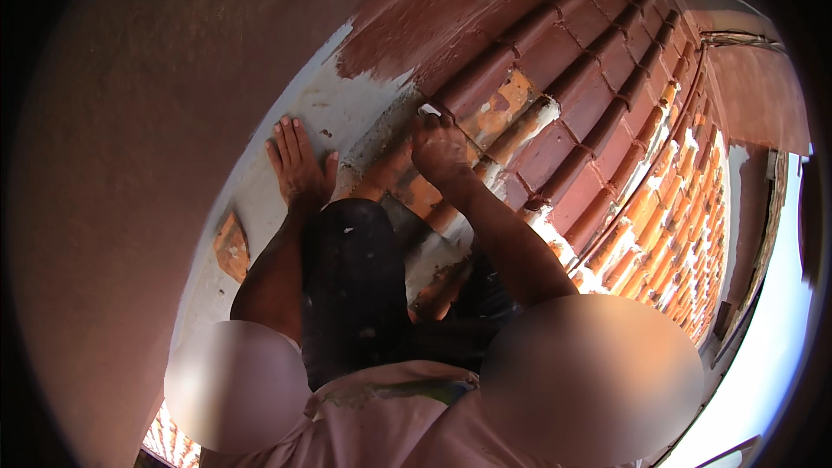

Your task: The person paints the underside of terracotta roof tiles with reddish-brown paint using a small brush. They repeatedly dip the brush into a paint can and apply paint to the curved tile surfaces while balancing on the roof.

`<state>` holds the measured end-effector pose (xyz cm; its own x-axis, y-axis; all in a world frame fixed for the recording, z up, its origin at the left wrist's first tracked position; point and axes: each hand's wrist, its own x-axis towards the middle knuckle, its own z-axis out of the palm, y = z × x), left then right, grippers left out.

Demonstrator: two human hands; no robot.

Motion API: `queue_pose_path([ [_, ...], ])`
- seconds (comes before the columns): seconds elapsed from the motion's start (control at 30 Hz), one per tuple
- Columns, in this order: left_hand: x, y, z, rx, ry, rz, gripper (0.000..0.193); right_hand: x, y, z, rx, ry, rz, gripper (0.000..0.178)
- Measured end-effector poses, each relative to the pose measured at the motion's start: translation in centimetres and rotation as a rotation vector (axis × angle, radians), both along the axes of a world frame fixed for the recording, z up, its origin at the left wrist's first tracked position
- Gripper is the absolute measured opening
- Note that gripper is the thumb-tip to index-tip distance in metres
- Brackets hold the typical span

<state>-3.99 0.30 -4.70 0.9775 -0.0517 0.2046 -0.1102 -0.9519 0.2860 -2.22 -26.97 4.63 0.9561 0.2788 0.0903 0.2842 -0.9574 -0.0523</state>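
Note:
My left hand [299, 172] lies flat on a pale grey plastered ledge [325, 95], its fingers stretched out and the thumb apart. On the roof tiles to its right, my right hand [440, 149] is closed in a fist. A small whitish edge [430, 109] shows just beyond its knuckles; whatever the fist grips is mostly hidden. Around it are bare orange tiles [403, 175] and a patchy orange tile [501, 106] with worn paint. Dark red paint [381, 39] covers the far end of the ledge, ending in a ragged border.
A broken tile piece [231, 247] rests on the ledge near my left forearm. Rows of red-painted tiles [598, 52] run up the right side, with unpainted orange tiles [676, 225] lower down. A brown wall [113, 165] rises at left. My dark-clad knee [351, 286] is between my arms.

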Motion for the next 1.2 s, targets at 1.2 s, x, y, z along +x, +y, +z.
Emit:
queue_pose_path([
  [1.2, -0.1, -0.5, 0.2, 0.028, -0.075, -0.008, 0.1, -3.6, -7.7, 2.4, 0.427, -0.056, -0.081, 0.024],
])
